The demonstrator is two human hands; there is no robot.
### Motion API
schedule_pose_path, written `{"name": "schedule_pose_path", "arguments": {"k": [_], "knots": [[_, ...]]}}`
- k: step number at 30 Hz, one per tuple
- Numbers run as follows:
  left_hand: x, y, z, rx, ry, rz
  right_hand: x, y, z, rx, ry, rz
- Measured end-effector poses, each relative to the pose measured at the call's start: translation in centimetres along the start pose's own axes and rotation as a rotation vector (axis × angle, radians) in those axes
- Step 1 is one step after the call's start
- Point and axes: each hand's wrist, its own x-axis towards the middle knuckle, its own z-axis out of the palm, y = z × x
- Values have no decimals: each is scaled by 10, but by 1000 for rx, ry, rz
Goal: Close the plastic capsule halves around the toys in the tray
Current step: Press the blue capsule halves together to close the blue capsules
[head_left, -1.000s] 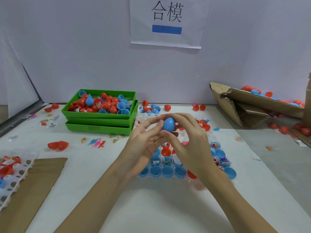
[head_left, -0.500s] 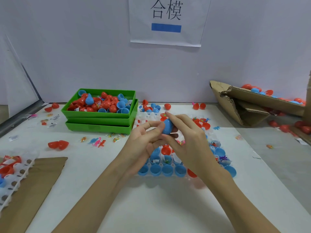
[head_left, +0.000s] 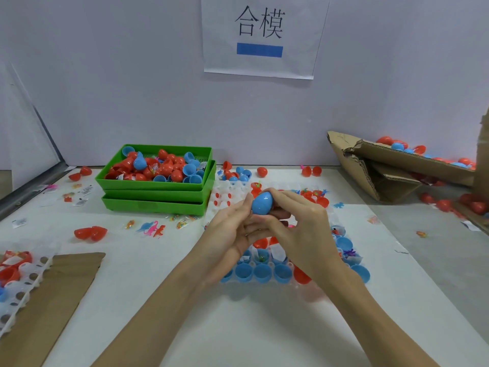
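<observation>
Pressing was done, by the look of it: half a second earlier the blue capsule was mostly buried between the two hands, a second earlier it sat upright between the fingertips; at this moment most of its shell showed and it read as one closed egg. No seam gap was visible, though the lower end was hidden behind fingers, so full closure was a judgement.

The right hand held the capsule, fingers curled over its far side and thumb underneath. The left hand had fingers nearly straight, fingertips touching the capsule's left side, more steadying than gripping.

The capsule was held in the air above the far part of the tray, not in a cell. Its long axis ran tilted, pointed tip up and slightly right, blunt end down and left toward the left palm.

The near row of the tray still held open blue halves and a red half, so plenty was left to close. The green bins of loose halves sat far left.
</observation>
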Motion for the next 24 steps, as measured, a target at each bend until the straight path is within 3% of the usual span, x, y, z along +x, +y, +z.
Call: {"name": "schedule_pose_path", "arguments": {"k": [9,17,24], "knots": [[0,3,1,220,135,66,-1,3,0,-189,-21,-41],[-1,7,1,183,63,57,1,-1,1,-124,-34,-7],[-2,5,3,109,98,59,0,-1,3,-124,24,-94]]}}
